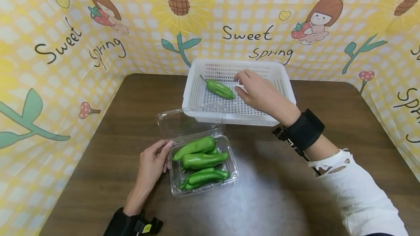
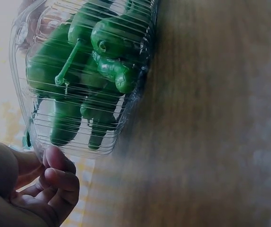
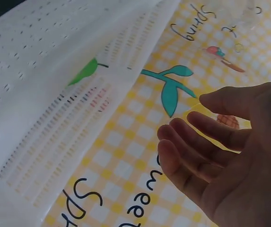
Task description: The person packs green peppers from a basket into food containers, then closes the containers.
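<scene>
The table point(image 1: 295, 199), dark wood grain, fills the lower frame of the head view, hemmed by the backdrop point(image 1: 49, 83) on the left, top and right. Its lower right and far left lie bare, giving open room on both sides.

The basket point(image 1: 284, 83), white and perforated, sits at upper centre against the table's far edge, its near rim just behind the box lid. One pepper point(image 1: 220, 89) lies on the basket floor, left of centre, stem pointing to the upper left.

The box point(image 1: 231, 170), clear plastic with its lid tipped up toward the basket, stands at lower centre, well in from the table's near edge. Several green peppers point(image 1: 200, 156) fill it.

The right hand point(image 1: 259, 92) hovers over the basket's middle, fingers relaxed and spread, holding nothing, its fingertips just right of the pepper.

The left hand point(image 1: 151, 165) rests against the box's left edge, fingers loosely curled and touching the rim.
</scene>
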Tool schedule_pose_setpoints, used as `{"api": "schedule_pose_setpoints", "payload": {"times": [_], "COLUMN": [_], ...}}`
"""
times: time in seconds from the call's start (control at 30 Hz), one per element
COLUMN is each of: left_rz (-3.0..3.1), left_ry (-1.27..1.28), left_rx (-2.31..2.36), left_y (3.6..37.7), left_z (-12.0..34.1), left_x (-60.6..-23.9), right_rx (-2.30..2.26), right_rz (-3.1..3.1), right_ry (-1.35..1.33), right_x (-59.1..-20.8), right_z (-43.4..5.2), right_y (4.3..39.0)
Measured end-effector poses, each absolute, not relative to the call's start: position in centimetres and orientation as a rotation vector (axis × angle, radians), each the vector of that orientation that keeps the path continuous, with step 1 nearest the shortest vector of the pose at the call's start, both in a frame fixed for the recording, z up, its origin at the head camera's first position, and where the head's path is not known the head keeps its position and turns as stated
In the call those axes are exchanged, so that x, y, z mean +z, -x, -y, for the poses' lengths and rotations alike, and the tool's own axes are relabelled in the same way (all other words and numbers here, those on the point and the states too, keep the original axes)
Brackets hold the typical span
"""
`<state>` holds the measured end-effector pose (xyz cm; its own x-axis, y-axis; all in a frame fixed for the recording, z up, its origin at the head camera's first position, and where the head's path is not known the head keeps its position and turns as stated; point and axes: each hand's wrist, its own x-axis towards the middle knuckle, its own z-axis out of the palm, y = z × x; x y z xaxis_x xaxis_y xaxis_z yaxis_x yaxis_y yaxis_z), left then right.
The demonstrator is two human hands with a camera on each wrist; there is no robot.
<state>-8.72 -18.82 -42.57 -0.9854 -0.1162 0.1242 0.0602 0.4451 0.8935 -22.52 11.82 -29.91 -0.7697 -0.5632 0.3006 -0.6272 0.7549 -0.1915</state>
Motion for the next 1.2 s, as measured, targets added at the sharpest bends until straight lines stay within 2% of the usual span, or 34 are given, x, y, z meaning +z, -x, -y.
{"api": "schedule_pose_setpoints", "payload": {"times": [0.23, 0.47, 0.63, 0.93, 1.2], "left_rz": [2.522, 2.528, 2.536, 2.531, 2.540], "left_ry": [-0.052, -0.063, -0.023, -0.032, -0.033], "left_rx": [-1.579, -1.577, -1.566, -1.559, -1.562], "left_y": [9.3, 8.8, 8.2, 9.1, 9.2], "left_z": [19.8, 19.0, 18.4, 19.6, 20.0], "left_x": [-44.4, -42.6, -41.1, -44.1, -44.3], "right_rx": [0.349, 0.168, 0.039, -0.130, -0.034], "right_rz": [2.850, 2.998, 3.081, 3.286, 3.401], "right_ry": [-0.926, -0.945, -0.961, -0.943, -0.808], "right_x": [-28.8, -28.4, -29.6, -31.4, -33.3], "right_z": [-11.3, -10.3, -9.6, -8.0, -6.6], "right_y": [25.0, 27.6, 29.6, 32.7, 34.1]}}
